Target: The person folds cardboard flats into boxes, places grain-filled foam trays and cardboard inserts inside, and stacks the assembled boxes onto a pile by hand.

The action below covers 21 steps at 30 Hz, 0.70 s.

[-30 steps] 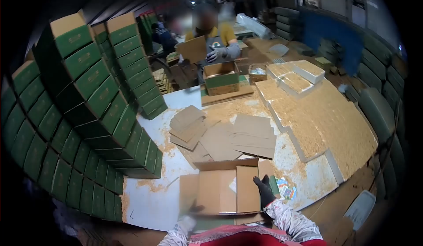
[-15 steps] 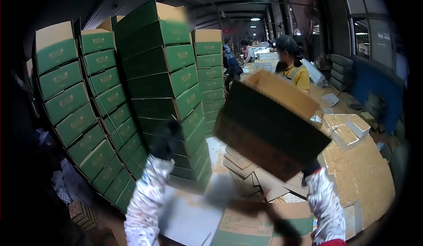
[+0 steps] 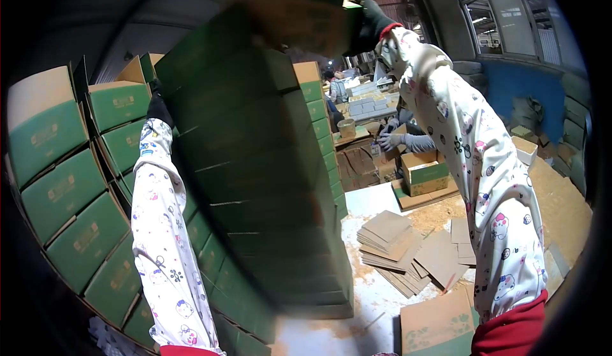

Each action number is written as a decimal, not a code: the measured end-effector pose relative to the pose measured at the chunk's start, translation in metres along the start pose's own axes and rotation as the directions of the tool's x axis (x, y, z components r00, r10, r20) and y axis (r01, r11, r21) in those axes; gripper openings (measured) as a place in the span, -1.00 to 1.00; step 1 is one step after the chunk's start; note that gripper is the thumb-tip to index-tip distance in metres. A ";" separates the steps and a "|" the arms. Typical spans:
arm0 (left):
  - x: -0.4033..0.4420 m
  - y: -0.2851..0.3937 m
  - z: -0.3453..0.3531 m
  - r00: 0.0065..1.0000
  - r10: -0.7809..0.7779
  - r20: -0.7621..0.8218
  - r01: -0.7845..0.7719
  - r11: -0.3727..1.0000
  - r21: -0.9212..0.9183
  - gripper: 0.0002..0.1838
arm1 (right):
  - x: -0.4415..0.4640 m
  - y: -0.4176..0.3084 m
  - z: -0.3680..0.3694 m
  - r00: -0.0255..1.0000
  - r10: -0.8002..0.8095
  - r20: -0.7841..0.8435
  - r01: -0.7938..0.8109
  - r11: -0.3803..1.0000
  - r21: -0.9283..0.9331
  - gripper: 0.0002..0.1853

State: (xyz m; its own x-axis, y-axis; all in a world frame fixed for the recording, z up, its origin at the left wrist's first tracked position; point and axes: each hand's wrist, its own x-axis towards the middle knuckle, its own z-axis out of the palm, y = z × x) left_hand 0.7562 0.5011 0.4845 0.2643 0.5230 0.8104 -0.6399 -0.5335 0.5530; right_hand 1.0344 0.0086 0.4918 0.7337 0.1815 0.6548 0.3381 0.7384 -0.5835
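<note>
A green and brown cardboard box [image 3: 293, 21] is raised at the top of the view, partly cut off by the frame edge and blurred. My right hand [image 3: 368, 28], in a dark glove, grips its right side. Below the raised box stands a tall stack of green boxes [image 3: 274, 184], fitted one into another. My left hand [image 3: 159, 106], also dark-gloved, is up at the left side of this stack; its fingers merge with the dark behind, and whether it touches the stack is unclear.
More stacked green boxes [image 3: 67, 187] fill the left. Loose cardboard sheets [image 3: 389, 241] lie on the white tabletop [image 3: 370, 200], near a flattened-looking box [image 3: 437, 327]. Across the table, a co-worker's gloved hand [image 3: 390, 140] is beside an open box [image 3: 424, 172].
The cardboard box has gone up and left with my right hand, from over the table to the top of the stack. My left hand has risen along the stack. The view has shifted.
</note>
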 end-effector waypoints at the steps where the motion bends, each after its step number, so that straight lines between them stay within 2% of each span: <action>1: 0.000 0.002 0.001 1.000 -0.024 0.015 0.024 1.000 0.007 -0.37 | 0.008 0.006 0.011 0.998 -0.041 -0.056 0.039 0.998 -0.040 -0.70; 5: 0.003 0.006 0.004 0.995 -0.088 0.052 0.087 0.996 0.026 -0.37 | 0.039 0.029 0.046 0.933 -0.282 -0.222 0.222 0.939 -0.261 -0.66; 7: 0.002 0.008 0.003 0.993 -0.097 0.060 0.095 0.995 0.037 -0.37 | 0.046 0.037 0.069 0.890 -0.408 -0.202 0.304 0.863 -0.403 -0.65; 9: -0.001 0.010 0.004 0.991 -0.110 0.070 0.107 0.993 0.046 -0.37 | 0.043 0.050 0.099 0.879 -0.468 -0.090 0.356 0.771 -0.528 -0.63; 12: -0.005 0.009 0.002 0.990 -0.119 0.074 0.114 0.991 0.063 -0.37 | 0.032 0.078 0.152 0.882 -0.414 0.224 0.455 0.628 -0.632 -0.60; 14: -0.007 0.009 0.001 0.991 -0.111 0.072 0.106 0.992 0.071 -0.38 | 0.021 0.092 0.176 0.882 -0.323 0.344 0.472 0.595 -0.651 -0.59; 15: -0.007 0.008 0.002 0.991 -0.112 0.070 0.107 0.992 0.072 -0.38 | 0.017 0.099 0.182 0.890 -0.279 0.359 0.453 0.619 -0.642 -0.58; 18: -0.009 0.007 0.001 0.993 -0.101 0.058 0.096 0.992 0.083 -0.38 | -0.012 0.100 0.180 0.941 -0.138 0.308 0.285 0.816 -0.503 -0.47; 21: -0.014 0.011 0.001 0.995 -0.085 0.045 0.081 0.992 0.095 -0.38 | -0.016 0.108 0.177 0.948 -0.223 0.226 0.306 0.832 -0.462 -0.48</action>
State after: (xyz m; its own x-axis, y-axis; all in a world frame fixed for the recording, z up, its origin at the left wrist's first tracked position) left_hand 0.7456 0.4873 0.4792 0.3504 0.5358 0.7682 -0.5448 -0.5506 0.6325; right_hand 0.9545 0.2002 0.5034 0.4869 0.1544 0.8597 0.7784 0.3697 -0.5073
